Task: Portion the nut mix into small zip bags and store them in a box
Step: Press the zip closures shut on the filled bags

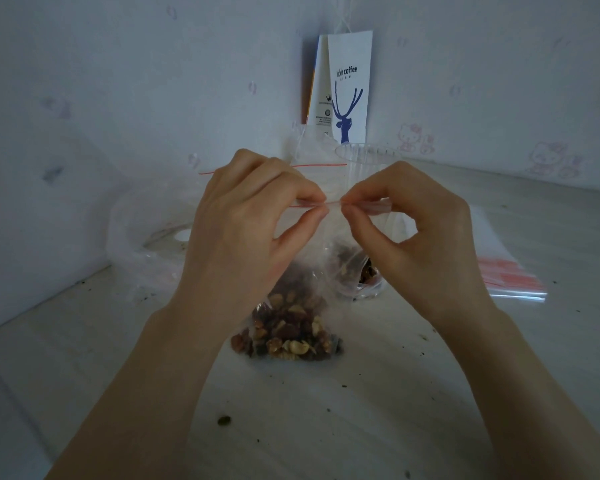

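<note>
Mid-frame, I saw left hand (243, 220) and right hand (409, 230) pinching the bag (328, 233) by its zip (333, 202); any unsealed gap could spill nuts (291, 341).

Two bare forearms are seen reaching in from the bottom corners, the left forearm (146, 375) from the lower left and the right forearm (520, 368) from the lower right, angled towards each other. The left hand (253, 216) is held with its back to the camera, thumb and forefinger pinched on the red-lined top strip of a small clear plastic zip bag (291, 327). The right hand (413, 223) is set just beside it, thumb and forefinger pinched on the same strip, the remaining fingers loosely curled.
</note>
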